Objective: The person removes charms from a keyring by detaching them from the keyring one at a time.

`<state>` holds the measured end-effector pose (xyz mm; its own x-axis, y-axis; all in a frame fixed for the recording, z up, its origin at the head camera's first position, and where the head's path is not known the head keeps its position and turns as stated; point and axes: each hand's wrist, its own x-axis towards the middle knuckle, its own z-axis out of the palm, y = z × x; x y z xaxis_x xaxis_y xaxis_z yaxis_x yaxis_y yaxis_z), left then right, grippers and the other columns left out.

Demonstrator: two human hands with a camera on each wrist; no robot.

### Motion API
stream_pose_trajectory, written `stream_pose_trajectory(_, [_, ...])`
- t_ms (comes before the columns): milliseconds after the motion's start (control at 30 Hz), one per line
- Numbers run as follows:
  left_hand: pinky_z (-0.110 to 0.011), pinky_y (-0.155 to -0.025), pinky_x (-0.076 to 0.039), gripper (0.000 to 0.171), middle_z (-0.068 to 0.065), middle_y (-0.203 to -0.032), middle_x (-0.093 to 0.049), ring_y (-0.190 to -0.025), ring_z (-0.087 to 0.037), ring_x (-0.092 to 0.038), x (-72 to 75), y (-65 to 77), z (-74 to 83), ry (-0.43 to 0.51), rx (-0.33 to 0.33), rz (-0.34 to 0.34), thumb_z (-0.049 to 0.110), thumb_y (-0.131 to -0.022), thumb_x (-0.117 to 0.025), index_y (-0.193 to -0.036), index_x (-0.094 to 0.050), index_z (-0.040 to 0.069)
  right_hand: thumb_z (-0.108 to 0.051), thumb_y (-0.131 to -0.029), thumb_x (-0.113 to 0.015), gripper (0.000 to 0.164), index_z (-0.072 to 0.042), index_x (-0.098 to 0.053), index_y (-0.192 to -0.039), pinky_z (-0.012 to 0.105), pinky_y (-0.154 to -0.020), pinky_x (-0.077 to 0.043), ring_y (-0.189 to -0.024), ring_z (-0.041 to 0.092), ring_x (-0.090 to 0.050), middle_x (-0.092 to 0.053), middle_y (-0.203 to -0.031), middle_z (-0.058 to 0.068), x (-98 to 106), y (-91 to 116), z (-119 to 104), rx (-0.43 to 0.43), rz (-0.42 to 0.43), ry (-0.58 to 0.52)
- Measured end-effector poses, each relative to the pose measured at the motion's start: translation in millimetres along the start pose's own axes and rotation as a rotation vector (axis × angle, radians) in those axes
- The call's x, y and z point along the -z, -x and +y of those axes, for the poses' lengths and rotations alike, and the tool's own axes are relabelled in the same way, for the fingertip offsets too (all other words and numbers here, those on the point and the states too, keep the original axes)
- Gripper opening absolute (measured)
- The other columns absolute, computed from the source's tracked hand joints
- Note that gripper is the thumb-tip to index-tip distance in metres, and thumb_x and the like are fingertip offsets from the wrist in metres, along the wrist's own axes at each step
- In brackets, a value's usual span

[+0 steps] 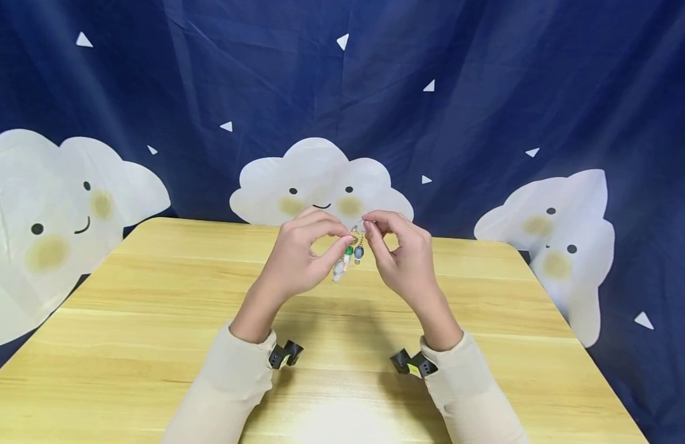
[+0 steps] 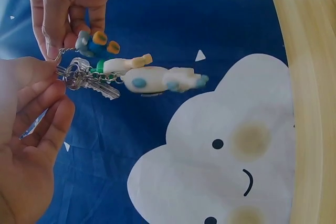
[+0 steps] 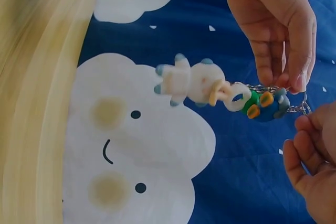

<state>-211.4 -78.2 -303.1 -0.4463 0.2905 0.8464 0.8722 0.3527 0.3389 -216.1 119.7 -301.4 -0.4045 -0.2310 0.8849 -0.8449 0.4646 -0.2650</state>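
Observation:
Over the table, my left hand (image 1: 300, 250) pinches a metal key ring (image 2: 73, 78) between thumb and fingertips. My right hand (image 1: 403, 253) pinches the wire ring's other side, beside the short chain of a small blue figure charm (image 2: 94, 44) with orange feet. A silver key (image 2: 105, 88) hangs from the bunch in the left wrist view. Alongside it dangle a white figure charm (image 3: 206, 81) with blue spots and a pale figure charm (image 2: 123, 65) with a green top part. Fingertips cover part of the ring.
Below the hands spreads a light wooden table (image 1: 153, 320). Behind it hangs a dark blue curtain (image 1: 287, 74) printed with white smiling clouds and small triangles. A small black camera (image 1: 285, 354) is strapped at the left wrist, another camera (image 1: 413, 362) at the right.

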Motion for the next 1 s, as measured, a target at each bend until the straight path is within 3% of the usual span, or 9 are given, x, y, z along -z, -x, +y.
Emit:
stream_pose_trajectory(367, [-0.032,-0.085,-0.052,0.003,-0.004,-0.091,-0.074,-0.094,-0.018,-0.065,0.5,-0.9,-0.8,0.010,-0.024,-0.006,0.007,-0.091,-0.076,-0.093,-0.078,0.005,0.002,-0.095,-0.066,0.008,0.003,-0.071,-0.101,0.035,-0.065,-0.055,-0.071,0.020,-0.061,-0.068,-0.080,0.010,-0.8,-1.6,2.6,0.071,0.037,0.030])
stream_pose_trajectory(733, [-0.032,-0.085,-0.051,0.004,-0.004,-0.091,-0.075,-0.095,-0.019,-0.065,-0.3,-1.0,-1.5,0.007,-0.044,0.000,0.007,-0.091,-0.077,-0.093,-0.079,0.005,0.003,-0.095,-0.066,0.008,0.003,-0.071,-0.101,0.035,-0.064,-0.055,-0.071,0.020,-0.061,-0.068,-0.082,0.010,1.1,0.0,4.8,0.040,0.001,0.036])
stream_pose_trajectory(1000, [-0.032,-0.085,-0.052,0.004,-0.005,-0.092,-0.074,-0.094,-0.021,-0.065,-1.3,-0.6,-2.7,-0.005,-0.058,0.008,0.006,-0.092,-0.076,-0.094,-0.078,0.004,0.001,-0.096,-0.065,0.006,0.002,-0.070,-0.099,0.029,-0.060,-0.052,-0.070,0.016,-0.062,-0.067,-0.080,0.008,3.5,0.3,5.5,0.006,-0.051,0.040])
